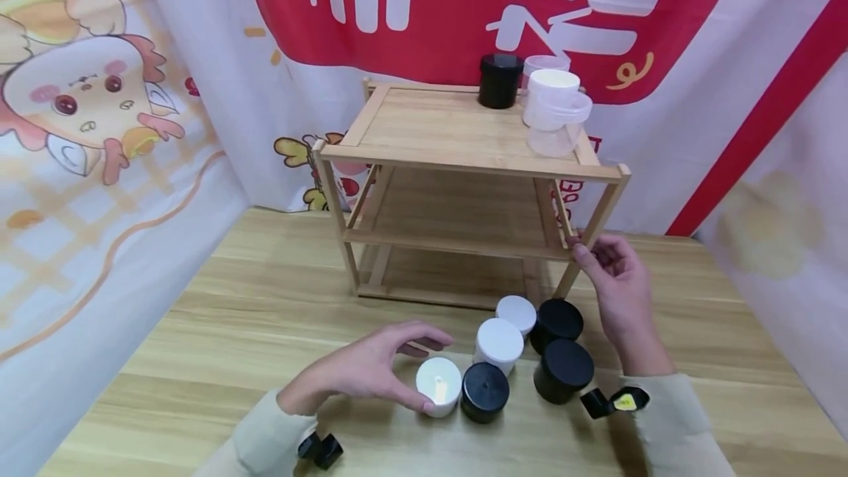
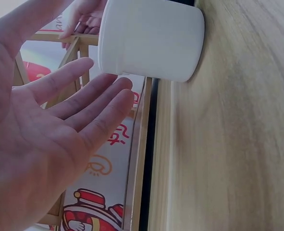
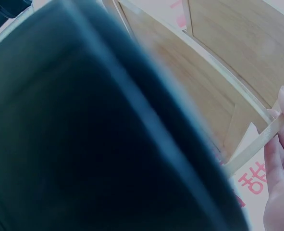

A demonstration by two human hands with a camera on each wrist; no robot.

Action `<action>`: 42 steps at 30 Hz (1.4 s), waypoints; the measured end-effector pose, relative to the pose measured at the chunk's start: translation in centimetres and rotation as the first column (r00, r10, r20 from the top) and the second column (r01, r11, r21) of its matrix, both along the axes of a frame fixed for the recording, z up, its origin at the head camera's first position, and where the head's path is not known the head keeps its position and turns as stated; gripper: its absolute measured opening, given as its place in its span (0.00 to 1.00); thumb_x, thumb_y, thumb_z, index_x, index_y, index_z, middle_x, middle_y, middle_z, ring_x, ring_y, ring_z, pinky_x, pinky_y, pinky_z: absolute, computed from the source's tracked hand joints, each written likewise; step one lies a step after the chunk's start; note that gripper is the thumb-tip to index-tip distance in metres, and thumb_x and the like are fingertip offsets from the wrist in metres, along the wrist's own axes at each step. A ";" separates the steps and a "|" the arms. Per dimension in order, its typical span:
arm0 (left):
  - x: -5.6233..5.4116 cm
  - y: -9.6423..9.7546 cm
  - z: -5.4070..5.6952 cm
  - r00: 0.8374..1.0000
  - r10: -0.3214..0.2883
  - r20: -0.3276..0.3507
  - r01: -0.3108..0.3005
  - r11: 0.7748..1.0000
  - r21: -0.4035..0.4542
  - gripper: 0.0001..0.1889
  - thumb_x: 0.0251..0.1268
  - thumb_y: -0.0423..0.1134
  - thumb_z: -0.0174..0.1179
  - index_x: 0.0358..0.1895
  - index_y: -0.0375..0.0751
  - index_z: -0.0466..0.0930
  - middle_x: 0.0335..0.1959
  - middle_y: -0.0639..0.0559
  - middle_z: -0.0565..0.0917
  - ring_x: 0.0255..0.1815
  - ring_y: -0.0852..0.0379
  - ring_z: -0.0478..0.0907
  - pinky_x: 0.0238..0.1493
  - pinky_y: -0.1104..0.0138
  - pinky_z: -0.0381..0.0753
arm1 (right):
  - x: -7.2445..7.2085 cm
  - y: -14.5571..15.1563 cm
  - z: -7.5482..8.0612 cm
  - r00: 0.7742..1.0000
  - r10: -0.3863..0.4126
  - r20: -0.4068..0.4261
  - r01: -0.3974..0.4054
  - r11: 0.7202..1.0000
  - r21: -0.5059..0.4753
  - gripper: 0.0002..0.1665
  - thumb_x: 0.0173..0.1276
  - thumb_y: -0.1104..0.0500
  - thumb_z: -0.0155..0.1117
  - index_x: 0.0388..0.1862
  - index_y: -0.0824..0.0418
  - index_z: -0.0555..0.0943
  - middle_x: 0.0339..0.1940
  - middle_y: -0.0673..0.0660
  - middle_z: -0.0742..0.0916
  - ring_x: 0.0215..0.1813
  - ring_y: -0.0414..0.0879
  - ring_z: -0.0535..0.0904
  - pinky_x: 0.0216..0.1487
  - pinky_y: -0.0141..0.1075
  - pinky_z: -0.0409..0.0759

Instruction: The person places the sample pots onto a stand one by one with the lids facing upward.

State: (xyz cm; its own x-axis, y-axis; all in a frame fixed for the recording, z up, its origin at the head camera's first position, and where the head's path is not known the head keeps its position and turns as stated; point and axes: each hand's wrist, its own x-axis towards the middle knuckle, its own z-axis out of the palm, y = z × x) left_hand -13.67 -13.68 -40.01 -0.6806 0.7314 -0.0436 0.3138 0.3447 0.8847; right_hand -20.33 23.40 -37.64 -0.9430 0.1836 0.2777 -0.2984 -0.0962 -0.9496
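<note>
My left hand [image 1: 371, 363] reaches beside a white lidded jar [image 1: 439, 383] on the table, its thumb at the near edge of the lid and its fingers spread. In the left wrist view the fingers stand straight, apart from the white jar [image 2: 151, 38]. At the shelf's front right post, my right hand [image 1: 619, 278] pinches the wooden shelf [image 1: 457, 241] between thumb and fingers, near the middle tier. In the right wrist view, fingers [image 3: 275, 166] show behind the post, while a dark jar [image 3: 84, 120] fills much of the picture.
Right of the left hand stand two more white jars [image 1: 499, 343] and several black jars [image 1: 563, 370], close together before the shelf. The top tier bears a black jar [image 1: 500, 81], a white jar [image 1: 553, 83] and clear jars [image 1: 553, 135]. Printed curtains [image 1: 199, 13] hang behind.
</note>
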 end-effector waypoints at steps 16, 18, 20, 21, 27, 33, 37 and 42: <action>1.4 0.7 -1.4 1.000 0.017 -0.020 -0.019 0.997 -0.071 0.45 0.53 0.47 0.85 0.76 0.51 0.73 0.74 0.52 0.79 0.73 0.57 0.75 0.81 0.51 0.70 | -0.3 -0.2 -1.0 0.997 -0.019 0.069 0.011 0.994 0.107 0.20 0.77 0.56 0.71 0.62 0.63 0.80 0.56 0.46 0.89 0.56 0.43 0.82 0.54 0.24 0.85; 1.3 0.7 -1.3 0.999 0.014 -0.034 -0.016 0.997 -0.073 0.45 0.53 0.48 0.85 0.76 0.51 0.74 0.74 0.52 0.80 0.73 0.57 0.75 0.80 0.52 0.70 | -0.4 -0.2 -0.9 0.998 -0.018 0.056 0.012 0.995 0.098 0.20 0.77 0.57 0.71 0.62 0.64 0.80 0.56 0.47 0.90 0.55 0.43 0.82 0.54 0.25 0.85; 1.2 0.7 -1.3 0.999 0.007 -0.049 -0.010 0.997 -0.071 0.45 0.53 0.48 0.85 0.76 0.50 0.74 0.73 0.51 0.80 0.73 0.58 0.75 0.79 0.54 0.71 | -0.4 -0.2 -0.9 0.999 -0.021 0.042 0.017 0.996 0.083 0.17 0.77 0.59 0.71 0.60 0.64 0.81 0.55 0.47 0.90 0.53 0.42 0.82 0.52 0.25 0.84; 1.2 0.8 -1.4 0.999 0.003 -0.053 -0.007 0.998 -0.069 0.45 0.53 0.47 0.85 0.76 0.50 0.74 0.73 0.51 0.80 0.72 0.58 0.75 0.78 0.55 0.72 | -0.4 -0.2 -0.9 0.999 -0.021 0.036 0.018 0.997 0.074 0.16 0.77 0.60 0.71 0.58 0.63 0.81 0.54 0.46 0.91 0.53 0.42 0.82 0.51 0.25 0.84; 1.2 1.0 -1.6 0.999 0.013 -0.051 -0.016 0.998 -0.057 0.43 0.53 0.44 0.85 0.74 0.48 0.76 0.71 0.51 0.82 0.69 0.59 0.77 0.74 0.62 0.75 | -0.2 -0.1 -0.9 0.999 -0.031 0.021 0.029 0.998 0.055 0.11 0.76 0.63 0.71 0.55 0.59 0.83 0.50 0.44 0.91 0.50 0.40 0.83 0.49 0.25 0.84; 1.1 1.3 -1.5 0.998 0.031 -0.053 -0.034 0.998 -0.057 0.41 0.53 0.41 0.84 0.73 0.46 0.77 0.67 0.53 0.83 0.67 0.60 0.79 0.71 0.65 0.77 | -0.1 0.0 -0.6 0.999 -0.050 0.014 0.049 0.998 0.047 0.12 0.76 0.63 0.71 0.55 0.60 0.83 0.49 0.44 0.91 0.49 0.40 0.82 0.49 0.25 0.83; 1.0 1.4 -1.3 0.997 0.045 -0.057 -0.048 0.997 -0.059 0.39 0.53 0.40 0.84 0.71 0.44 0.79 0.65 0.54 0.85 0.64 0.60 0.80 0.67 0.67 0.79 | -0.1 0.1 -0.3 0.999 -0.049 0.002 0.049 0.998 0.046 0.15 0.76 0.62 0.71 0.58 0.65 0.82 0.53 0.48 0.92 0.50 0.41 0.83 0.50 0.25 0.84; 1.0 1.4 -1.1 0.997 0.063 -0.048 -0.066 0.996 -0.066 0.38 0.54 0.40 0.84 0.70 0.43 0.80 0.63 0.53 0.86 0.61 0.59 0.82 0.65 0.67 0.80 | 0.0 0.1 0.0 0.999 -0.045 0.008 0.045 0.997 0.058 0.17 0.76 0.61 0.71 0.59 0.64 0.82 0.56 0.49 0.91 0.53 0.42 0.83 0.52 0.25 0.85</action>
